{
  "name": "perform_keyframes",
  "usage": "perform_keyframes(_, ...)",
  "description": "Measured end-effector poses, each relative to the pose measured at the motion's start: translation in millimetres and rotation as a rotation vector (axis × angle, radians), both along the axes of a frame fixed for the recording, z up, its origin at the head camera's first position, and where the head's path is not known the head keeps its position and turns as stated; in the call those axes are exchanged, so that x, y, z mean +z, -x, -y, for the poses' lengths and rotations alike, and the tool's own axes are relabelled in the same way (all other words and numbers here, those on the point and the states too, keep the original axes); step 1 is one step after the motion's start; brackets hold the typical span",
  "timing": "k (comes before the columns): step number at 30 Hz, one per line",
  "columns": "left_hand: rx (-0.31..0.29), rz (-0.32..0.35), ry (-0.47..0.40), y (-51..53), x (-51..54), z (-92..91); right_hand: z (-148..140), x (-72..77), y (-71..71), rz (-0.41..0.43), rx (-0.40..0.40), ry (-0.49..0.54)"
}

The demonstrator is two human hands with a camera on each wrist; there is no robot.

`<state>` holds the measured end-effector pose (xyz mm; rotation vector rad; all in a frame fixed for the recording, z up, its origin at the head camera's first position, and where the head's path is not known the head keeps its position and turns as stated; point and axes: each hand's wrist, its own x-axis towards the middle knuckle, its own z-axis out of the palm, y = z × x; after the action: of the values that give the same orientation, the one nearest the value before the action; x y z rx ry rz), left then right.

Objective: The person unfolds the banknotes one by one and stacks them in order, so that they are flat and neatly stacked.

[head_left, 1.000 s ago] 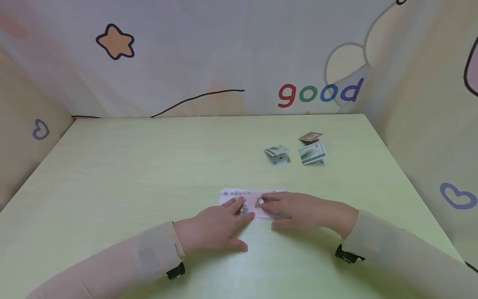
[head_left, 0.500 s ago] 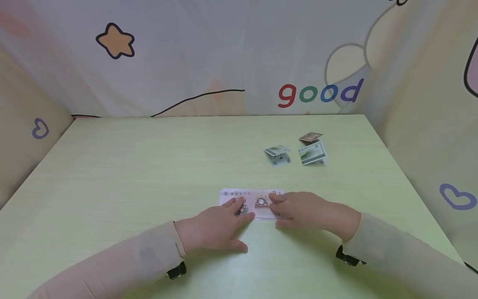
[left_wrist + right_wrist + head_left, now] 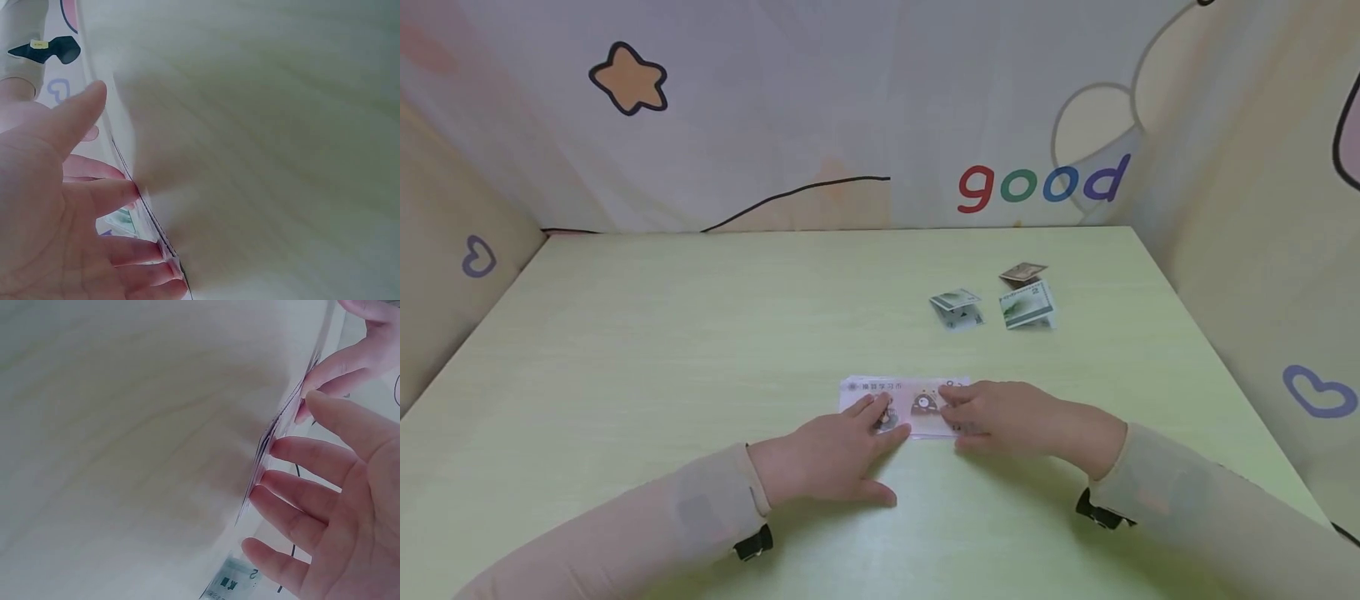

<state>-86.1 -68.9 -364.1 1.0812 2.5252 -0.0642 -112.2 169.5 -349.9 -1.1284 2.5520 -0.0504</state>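
A thin stack of pinkish play banknotes [image 3: 904, 408] lies flat near the middle of the table, a small cartoon animal printed on the top one. My left hand [image 3: 831, 457] rests its fingertips on the stack's left part, thumb spread away. On the right end lie the fingertips of my right hand [image 3: 1033, 419], covering that corner. In the left wrist view, the left hand's extended fingers [image 3: 115, 195] touch the layered edge of the notes [image 3: 157, 232]. The right wrist view has the right hand [image 3: 340, 500] with fingers extended along the edge of the notes [image 3: 267, 440].
Beyond the stack, toward the back right, stand two folded green notes [image 3: 956, 309] [image 3: 1028, 305] and a folded brown note [image 3: 1023, 273] behind them. Printed cloth walls [image 3: 790, 108] border the table [image 3: 700, 333] at the back and both sides.
My right hand has slid slightly right along the top note, uncovering more of the printed animal. My left hand stays in place, and the folded notes have not moved.
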Motion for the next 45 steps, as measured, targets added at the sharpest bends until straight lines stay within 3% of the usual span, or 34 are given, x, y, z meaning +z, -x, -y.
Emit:
perform_keyframes(6, 0.015, 0.018, 0.025, -3.2, -3.2, 2.3, -0.7, 0.4, 0.8, 0.012, 0.002, -0.011)
perform_keyframes(11, 0.040, 0.065, 0.039, -4.3, -7.9, 2.0, -7.4, 1.6, 8.6, 0.086, -0.003, -0.012)
perform_keyframes(14, 0.048, 0.087, 0.031, -2.3, -5.6, 0.6, -11.8, 1.3, 20.5, 0.098, -0.116, 0.034)
perform_keyframes(20, 0.034, 0.057, -0.005, 1.6, -0.3, 0.1, -19.6, 1.8, 50.5, -0.075, -0.419, 0.232)
perform_keyframes(24, 0.047, 0.034, -0.076, 3.0, 3.1, 0.5, -23.9, 3.0, 70.3, -0.161, -0.522, 0.326)
perform_keyframes(29, 0.085, 0.016, -0.206, 5.8, 7.6, 3.8, -26.1, 2.3, 88.6, -0.203, -0.567, 0.349)
perform_keyframes(39, 0.111, 0.081, -0.424, 8.0, 11.2, 13.1, -30.2, -5.6, 111.7, -0.102, -0.636, 0.359)
perform_keyframes(45, 0.144, 0.116, -0.477, 8.8, 12.6, 14.8, -29.1, -6.7, 117.4, -0.091, -0.664, 0.352)
